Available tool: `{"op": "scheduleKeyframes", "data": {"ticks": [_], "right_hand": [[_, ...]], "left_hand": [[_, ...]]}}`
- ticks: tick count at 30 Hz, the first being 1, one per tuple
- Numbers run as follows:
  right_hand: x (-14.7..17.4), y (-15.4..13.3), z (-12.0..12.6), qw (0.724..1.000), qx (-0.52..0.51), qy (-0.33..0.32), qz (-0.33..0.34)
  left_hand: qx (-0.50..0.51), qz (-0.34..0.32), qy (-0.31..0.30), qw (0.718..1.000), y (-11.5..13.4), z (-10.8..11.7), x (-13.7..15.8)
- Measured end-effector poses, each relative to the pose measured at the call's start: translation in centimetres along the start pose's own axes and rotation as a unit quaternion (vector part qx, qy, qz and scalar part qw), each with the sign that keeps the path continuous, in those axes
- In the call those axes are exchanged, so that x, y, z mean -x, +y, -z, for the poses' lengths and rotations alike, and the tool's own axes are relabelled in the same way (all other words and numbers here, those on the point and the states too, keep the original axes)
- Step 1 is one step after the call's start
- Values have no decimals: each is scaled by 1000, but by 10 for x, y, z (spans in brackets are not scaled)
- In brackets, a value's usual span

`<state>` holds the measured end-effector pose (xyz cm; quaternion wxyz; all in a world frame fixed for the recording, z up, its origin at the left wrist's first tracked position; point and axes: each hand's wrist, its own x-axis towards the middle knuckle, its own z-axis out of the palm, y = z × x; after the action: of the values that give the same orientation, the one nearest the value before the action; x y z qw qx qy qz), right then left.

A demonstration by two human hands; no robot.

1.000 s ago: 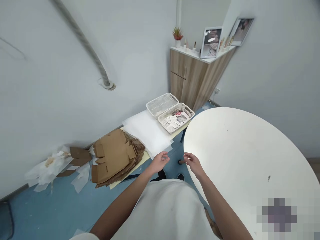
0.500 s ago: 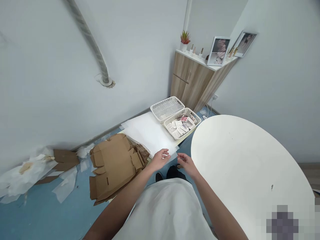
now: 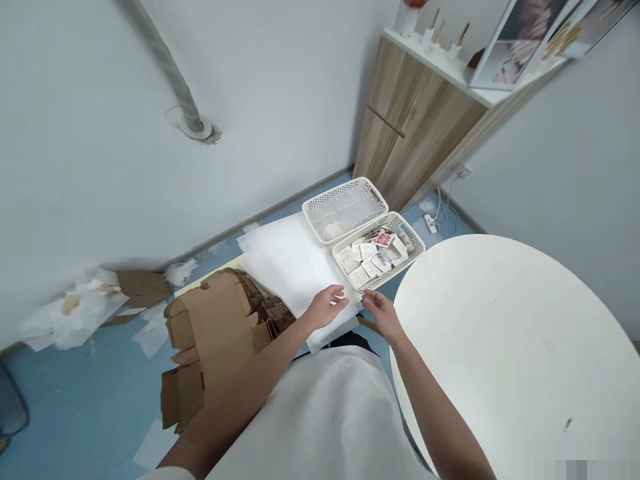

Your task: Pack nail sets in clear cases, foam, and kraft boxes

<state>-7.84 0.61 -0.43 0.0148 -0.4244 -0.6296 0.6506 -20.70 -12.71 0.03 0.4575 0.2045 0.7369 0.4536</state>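
My left hand (image 3: 326, 308) is over the near end of a stack of white paper sheets (image 3: 295, 260), its fingers loosely curved and apart with nothing in them. Close to the near corner of a white basket full of printed cards (image 3: 377, 259) is my right hand (image 3: 384, 313), its fingers half bent and apart. Whether its fingertips touch the basket rim I cannot tell. Behind that basket stands a second white basket (image 3: 345, 212) holding clear, flat plastic pieces. Flattened brown cardboard boxes (image 3: 220, 327) lie in a pile left of the paper, partly covered by my left forearm.
A round white table (image 3: 505, 333) fills the right side. At the back, a wood-grain cabinet (image 3: 420, 107) bears picture frames and small bottles. Crumpled white wrapping (image 3: 70, 313) and cardboard scraps lie on the blue floor at left. A power strip (image 3: 431, 224) lies by the wall.
The camera has come closer and tilted down, so the baskets and cabinet look larger. Both hands have moved nearer to the paper and the card basket. Neither has picked anything up.
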Motion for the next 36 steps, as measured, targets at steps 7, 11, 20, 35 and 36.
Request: {"op": "scheduleKeyframes", "data": {"ticks": [7, 11, 20, 35, 36], "right_hand": [[-72, -5, -2, 997, 69, -5, 23], [-104, -6, -4, 992, 110, -17, 62], [-144, 4, -16, 988, 128, -60, 57], [-148, 8, -26, 996, 66, -53, 34], [-148, 7, -26, 996, 61, -50, 31]], "left_hand": [[61, 72, -9, 996, 29, 0, -60], [138, 127, -5, 982, 41, -5, -96], [243, 249, -13, 937, 49, -8, -137], [212, 268, -11, 940, 44, -6, -139], [213, 262, -13, 941, 45, -6, -138]]}}
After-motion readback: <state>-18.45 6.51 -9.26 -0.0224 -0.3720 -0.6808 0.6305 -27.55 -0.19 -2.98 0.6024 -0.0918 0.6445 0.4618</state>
